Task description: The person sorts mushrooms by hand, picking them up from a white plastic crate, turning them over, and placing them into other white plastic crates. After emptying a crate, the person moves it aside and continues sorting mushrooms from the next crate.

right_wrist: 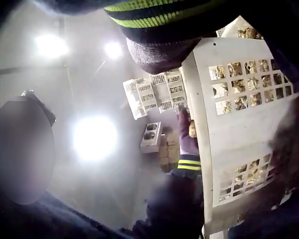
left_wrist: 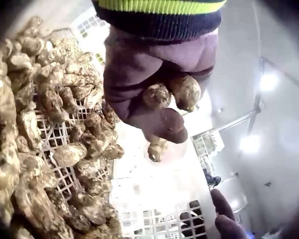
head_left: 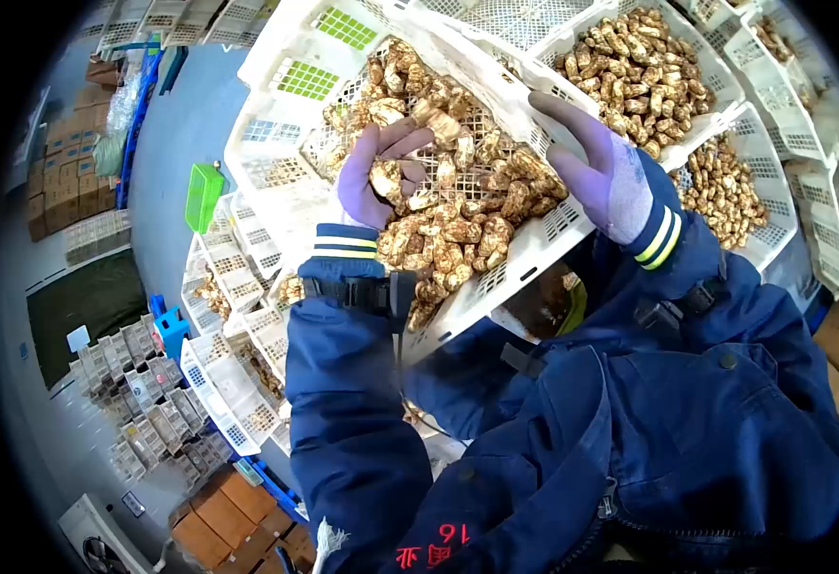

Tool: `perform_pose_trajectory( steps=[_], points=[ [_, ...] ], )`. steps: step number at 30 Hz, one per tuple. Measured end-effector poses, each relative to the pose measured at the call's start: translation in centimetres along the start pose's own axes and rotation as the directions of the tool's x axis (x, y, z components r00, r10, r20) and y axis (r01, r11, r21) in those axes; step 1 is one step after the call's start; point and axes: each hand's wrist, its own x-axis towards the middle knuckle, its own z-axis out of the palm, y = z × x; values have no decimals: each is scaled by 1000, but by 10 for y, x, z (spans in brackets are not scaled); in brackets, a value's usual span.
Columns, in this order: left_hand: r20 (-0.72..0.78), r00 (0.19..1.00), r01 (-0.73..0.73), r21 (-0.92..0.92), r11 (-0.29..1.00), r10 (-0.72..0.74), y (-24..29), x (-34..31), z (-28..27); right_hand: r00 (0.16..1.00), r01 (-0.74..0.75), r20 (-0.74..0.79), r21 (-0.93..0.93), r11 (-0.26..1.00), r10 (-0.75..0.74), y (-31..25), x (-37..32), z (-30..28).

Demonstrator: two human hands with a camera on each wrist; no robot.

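Note:
A tilted white plastic crate (head_left: 264,110) with mesh walls holds many knobbly, brown-and-cream tubers (head_left: 438,239). My left hand (head_left: 357,191), in a purple glove, is over the crate with its fingers curled round a few of them. The left wrist view shows two held tubers (left_wrist: 187,93) side by side in the fingers, and another just below the fingertips. At the crate's near right rim is my right hand (head_left: 611,187), gloved too, with fingers extended and apart and no tuber in it. The right wrist view shows its palm at the rim, its fingers mostly hidden.
More white crates of tubers stand at the upper right, one with a large heap (head_left: 639,77) and one with smaller pieces (head_left: 726,191). Stacked crates (head_left: 237,383) and a green basket (head_left: 204,196) are on the left. Cardboard boxes (head_left: 223,521) sit lower left.

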Motion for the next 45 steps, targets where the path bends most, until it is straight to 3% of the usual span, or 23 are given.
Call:
perform_pose_trajectory(
  steps=[4,8,9,11,13,14,16,18,19,20,21,23,25,26,30,33,35,37,39,41,42,43,45],
  points=[
    [-104,993,-77,-123,989,65,2,-29,41,997,67,-52,37,997,-65,10,-1,7],
    [59,982,-145,-376,915,180,10,-29,79,999,-26,-27,107,994,29,10,-2,6],
    [216,953,-114,-391,913,211,16,-26,98,1000,-19,-6,97,995,19,14,-3,4],
    [134,902,-375,-230,898,411,1,-26,187,994,79,69,7,997,-79,51,-3,-2],
    [310,597,-799,313,513,740,-29,-9,229,979,179,120,-128,975,-164,90,-9,-5],
    [298,575,-776,492,394,762,-32,-9,245,969,232,133,-214,949,-207,108,-9,-8],
    [441,512,-720,688,88,737,-25,4,215,990,-4,141,78,997,-7,35,-5,-7],
    [185,725,-582,679,447,664,7,-2,150,994,-78,88,169,982,64,7,-4,-3],
    [-157,813,-326,673,663,560,26,-2,116,996,-55,71,140,989,45,5,-3,-2],
    [-188,745,-221,836,502,640,38,11,57,998,-21,56,110,994,15,5,-3,-1],
    [-446,734,-99,675,731,512,56,7,27,999,-2,42,81,997,-2,6,-3,-2],
    [-330,691,39,906,422,643,64,32,-135,1000,10,25,40,999,-11,2,-1,-2],
    [-483,744,337,868,364,463,68,36,-142,1000,-7,14,9,1000,6,-8,2,-3],
    [-308,809,318,946,69,500,53,57,-199,1000,-17,19,22,1000,16,-8,3,-4],
    [-554,812,577,809,-114,185,21,92,-175,999,-29,39,-29,999,30,-9,7,-6],
    [-397,863,498,774,-392,313,12,91,-160,998,-37,47,-13,999,37,-7,8,-6],
    [-616,763,645,743,-177,195,11,102,-201,1000,17,20,-42,999,-16,-2,7,-4],
    [-628,769,639,755,-147,116,27,91,-184,999,44,-3,-49,998,-44,6,7,0],
    [-568,783,561,821,107,255,31,82,-167,999,49,-6,-24,999,-49,7,8,0],
    [-757,611,384,541,748,234,29,86,-157,999,46,1,-26,999,-46,6,6,-1],
    [-695,683,218,489,844,226,31,77,-141,999,44,9,-40,998,-43,5,7,-2],
    [-654,704,140,511,848,278,28,78,-138,999,44,16,-55,998,-43,4,8,-3],
    [-581,802,327,618,715,136,26,93,-149,999,33,4,-55,998,-33,4,9,-2]
  ],
)
